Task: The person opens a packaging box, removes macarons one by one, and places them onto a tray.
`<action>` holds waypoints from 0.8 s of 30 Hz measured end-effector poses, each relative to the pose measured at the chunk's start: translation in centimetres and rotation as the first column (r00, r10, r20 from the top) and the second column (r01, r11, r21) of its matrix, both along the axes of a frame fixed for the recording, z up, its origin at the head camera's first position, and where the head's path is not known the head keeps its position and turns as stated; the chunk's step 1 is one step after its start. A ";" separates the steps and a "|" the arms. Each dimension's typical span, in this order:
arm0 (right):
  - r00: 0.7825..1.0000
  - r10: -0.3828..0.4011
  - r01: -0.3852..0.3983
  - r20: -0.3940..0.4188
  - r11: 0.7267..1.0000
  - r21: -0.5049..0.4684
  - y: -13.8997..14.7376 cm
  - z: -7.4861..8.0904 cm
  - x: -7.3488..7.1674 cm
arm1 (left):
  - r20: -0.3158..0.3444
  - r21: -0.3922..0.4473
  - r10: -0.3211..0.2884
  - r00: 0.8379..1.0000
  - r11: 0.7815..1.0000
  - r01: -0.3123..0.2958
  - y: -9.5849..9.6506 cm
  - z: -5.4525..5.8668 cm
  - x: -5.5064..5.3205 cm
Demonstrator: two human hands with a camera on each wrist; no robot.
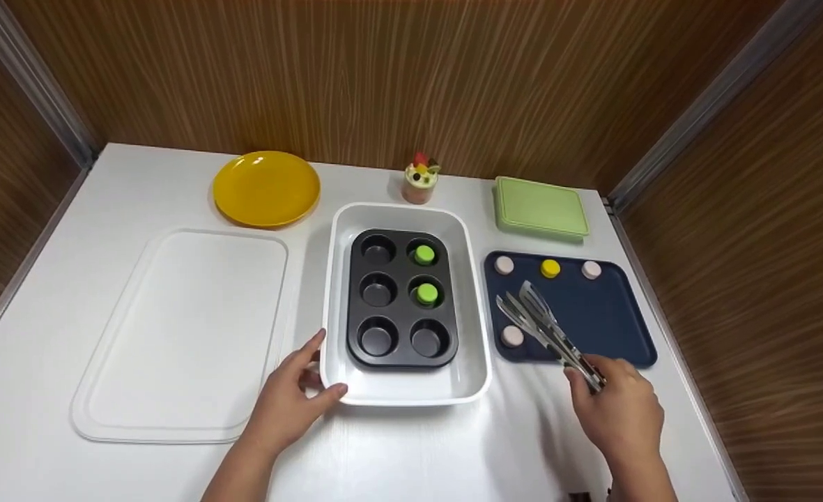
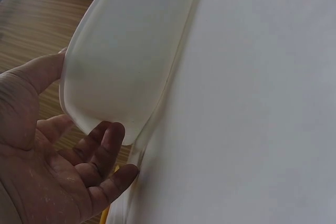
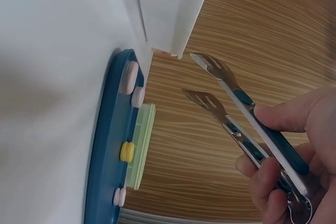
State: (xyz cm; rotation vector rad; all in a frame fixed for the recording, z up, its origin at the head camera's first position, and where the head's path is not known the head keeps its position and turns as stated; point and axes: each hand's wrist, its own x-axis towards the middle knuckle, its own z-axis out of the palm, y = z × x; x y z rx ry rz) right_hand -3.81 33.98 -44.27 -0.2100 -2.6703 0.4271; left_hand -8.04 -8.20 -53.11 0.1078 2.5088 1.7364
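Observation:
My left hand (image 1: 290, 401) holds the near left corner of a deep white rectangular bin (image 1: 404, 385), thumb at the near rim and fingers on the side wall (image 2: 113, 72). Inside the bin lies a dark muffin tin (image 1: 403, 317). Two green macarons (image 1: 427, 293) sit in its middle and far right cups. My right hand (image 1: 620, 411) grips metal tongs (image 1: 554, 338), also seen in the right wrist view (image 3: 236, 116). Their tips stand apart with nothing between them, over a navy tray (image 1: 592, 314). On that tray are a yellow macaron (image 3: 127, 151) and several pale pink macarons (image 1: 512, 336).
A large white lid (image 1: 188, 335) lies at the left, with a yellow plate (image 1: 267, 189) behind it. A dessert cup (image 1: 419, 183) stands behind the bin. At the back right is a green lidded box (image 1: 542, 206). Wood-grain panels (image 1: 327, 77) enclose the back and sides.

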 end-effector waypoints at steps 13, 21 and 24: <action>0.996 0.067 -0.067 -0.051 0.998 -0.005 -2.1 -0.1 -2.2 | -0.015 0.018 0.000 1.000 1.000 0.000 -0.1 -0.1 0.1; 0.979 0.166 -0.166 -0.118 0.986 0.015 -4.0 0.4 -3.7 | -0.024 0.027 0.003 1.000 1.000 -0.002 -0.2 -0.2 0.0; 0.974 0.191 -0.190 -0.121 0.982 0.016 -4.6 0.5 -4.2 | -0.023 0.027 0.000 1.000 1.000 0.001 -0.1 -0.3 0.0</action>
